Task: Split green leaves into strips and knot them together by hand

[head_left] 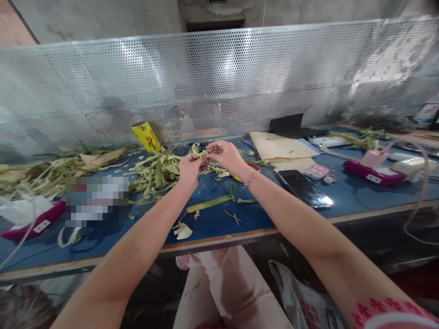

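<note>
Both hands meet over the blue table, fingertips pinched around a small piece of green plant stem. My left hand grips it from the left with thumb and fingers closed. Curled over its other end are the fingers of my right hand; a bracelet circles that wrist. Beside the left hand lies a heap of wilted green leafy stems. Nearer the table edge are a long flat green stem and a pale dry leaf piece. The fingers partly hide the held piece.
A dark phone, a pink earphone case and paper sheets lie to the right. Magenta power strips with cables sit at both sides. A yellow can-like cylinder leans near the perforated metal screen.
</note>
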Demonstrator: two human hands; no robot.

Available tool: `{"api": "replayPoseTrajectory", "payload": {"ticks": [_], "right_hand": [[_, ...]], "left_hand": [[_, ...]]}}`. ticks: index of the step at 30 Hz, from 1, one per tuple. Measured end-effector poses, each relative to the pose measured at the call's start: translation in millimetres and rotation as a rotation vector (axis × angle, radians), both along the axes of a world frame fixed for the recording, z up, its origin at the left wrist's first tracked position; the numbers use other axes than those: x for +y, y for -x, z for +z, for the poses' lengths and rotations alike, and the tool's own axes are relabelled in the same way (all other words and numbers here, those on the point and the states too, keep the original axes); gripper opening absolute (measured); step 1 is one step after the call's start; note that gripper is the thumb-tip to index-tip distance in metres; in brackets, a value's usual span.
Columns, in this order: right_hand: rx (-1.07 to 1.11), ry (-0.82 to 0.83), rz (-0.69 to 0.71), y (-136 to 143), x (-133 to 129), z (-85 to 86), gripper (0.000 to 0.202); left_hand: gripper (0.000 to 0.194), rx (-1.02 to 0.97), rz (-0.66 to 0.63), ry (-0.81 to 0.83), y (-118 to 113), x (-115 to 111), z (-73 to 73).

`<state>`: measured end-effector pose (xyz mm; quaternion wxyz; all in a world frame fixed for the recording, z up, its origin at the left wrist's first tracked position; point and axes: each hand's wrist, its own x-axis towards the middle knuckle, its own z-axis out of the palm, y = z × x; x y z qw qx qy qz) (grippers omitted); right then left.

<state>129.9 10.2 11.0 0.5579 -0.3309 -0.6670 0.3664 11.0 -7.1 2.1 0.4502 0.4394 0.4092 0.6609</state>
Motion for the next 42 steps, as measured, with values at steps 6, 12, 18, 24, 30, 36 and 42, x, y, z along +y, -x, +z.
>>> {"api": "replayPoseTrajectory", "payload": {"ticks": [6, 12, 18, 24, 30, 36, 42], "right_hand": [[0.035, -0.009, -0.071, -2.9, 1.1, 0.1, 0.017], [0.106, 0.016, -0.036, -4.3, 1.2, 1.2, 0.015], [0.105, -0.041, -0.047, -2.7, 0.1, 1.5, 0.015], [0.099, -0.087, -0.031, -2.0, -1.2, 1.5, 0.018], [0.077, -0.074, -0.029, -1.6, 1.2, -0.9, 0.019], [0.090, -0.017, -0.053, -3.5, 4.2, -1.3, 0.016], [-0.009, -0.048, -0.101, 7.7, -2.9, -4.7, 0.016]], "left_hand": [[0.019, -0.040, -0.082, -0.072, 0.6, -1.4, 4.3], [0.019, -0.015, -0.094, -0.125, 0.6, -0.1, 5.7], [0.016, 0.008, -0.055, -0.152, 1.1, -2.1, 7.2], [0.016, 0.037, -0.034, -0.153, 2.6, -0.7, 6.5], [0.017, 0.075, -0.035, -0.160, 5.5, 1.2, 5.7], [0.028, 0.066, -0.105, -0.132, 4.9, -1.2, 7.7], [0.032, 0.267, 0.106, -0.329, 4.7, 3.6, -4.1]]}}
